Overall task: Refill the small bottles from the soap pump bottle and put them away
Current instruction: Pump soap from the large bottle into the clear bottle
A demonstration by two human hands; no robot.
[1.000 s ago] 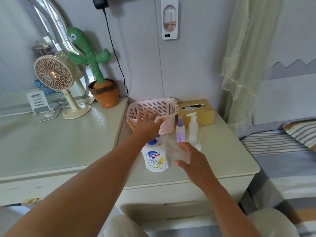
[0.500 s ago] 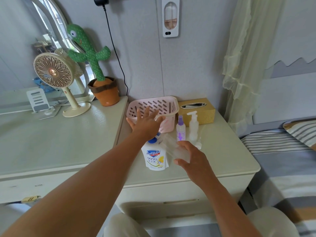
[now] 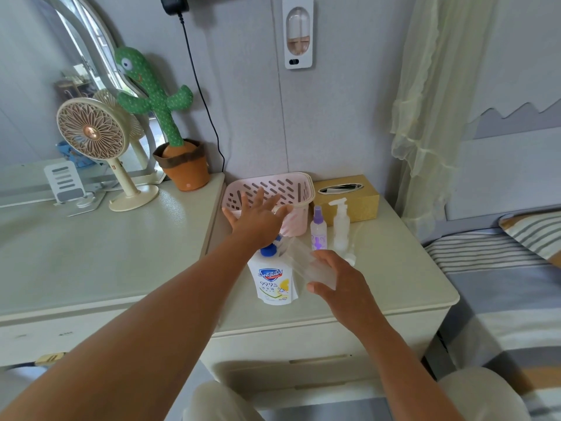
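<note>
I am seeing a beige fan (image 3: 91, 133) standing on the left tabletop (image 3: 91, 253) beside a plush cactus (image 3: 151, 95) in an orange pot, both sitting before a mirror (image 3: 45, 86). A gold tissue box (image 3: 349, 199) is lying against the wall, with a black cable (image 3: 200, 86) hanging down farther left. A pale curtain (image 3: 431, 101) is hanging at the right above a striped bed (image 3: 498, 268).

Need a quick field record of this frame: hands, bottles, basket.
left hand: fingers spread, palm over the top of the soap pump bottle
right hand: holds a clear bottle, tilted toward the pump spout
spray bottle: upright on the nightstand, right of the basket
small pump bottle: upright, in front of the tissue box
basket: pink, behind the left hand; contents hidden
</note>
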